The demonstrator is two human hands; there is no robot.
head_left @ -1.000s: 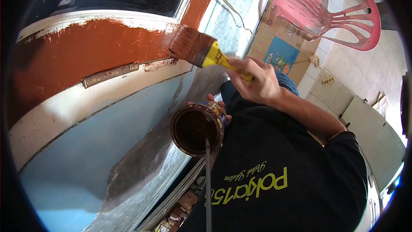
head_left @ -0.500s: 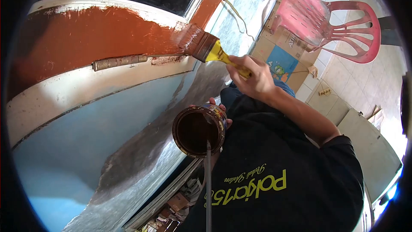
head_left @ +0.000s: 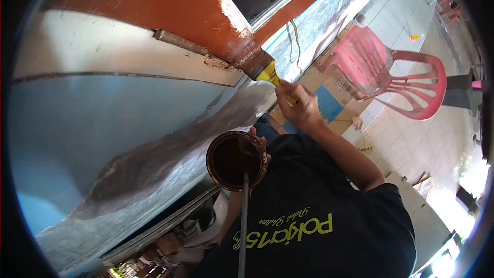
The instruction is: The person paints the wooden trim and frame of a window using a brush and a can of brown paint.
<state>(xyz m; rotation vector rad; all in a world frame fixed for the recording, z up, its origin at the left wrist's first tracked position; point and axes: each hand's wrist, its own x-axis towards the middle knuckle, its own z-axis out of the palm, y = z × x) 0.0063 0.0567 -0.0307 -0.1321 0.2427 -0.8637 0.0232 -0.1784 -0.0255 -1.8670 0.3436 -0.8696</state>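
My right hand (head_left: pixel 301 104) is closed round the yellow handle of a wide paintbrush (head_left: pixel 268 73). The brush's dark, paint-covered bristles touch the lower edge of a reddish-brown painted frame (head_left: pixel 154 5), near its corner below the dark pane. My left hand (head_left: pixel 261 141) holds a paint can (head_left: pixel 235 160) from beneath and behind, with only some fingertips showing at its right side. Brown paint coats the inside of the can, and a thin grey stick (head_left: pixel 244 226) reaches from its mouth down to the bottom of the view.
A cylindrical hinge (head_left: pixel 180 41) lies along the frame's lower edge, above a cream strip (head_left: pixel 92 41) and a blue wall (head_left: pixel 103 113). To the right are a red plastic chair (head_left: pixel 365 51), cardboard (head_left: pixel 334 80) and a pale cabinet (head_left: pixel 427 216). Clutter (head_left: pixel 170 244) lies at the bottom.
The view has turned, tilting the frame and wall and lowering the chair in the picture. The brush has shifted slightly right and down in the picture. Both hands keep their holds.
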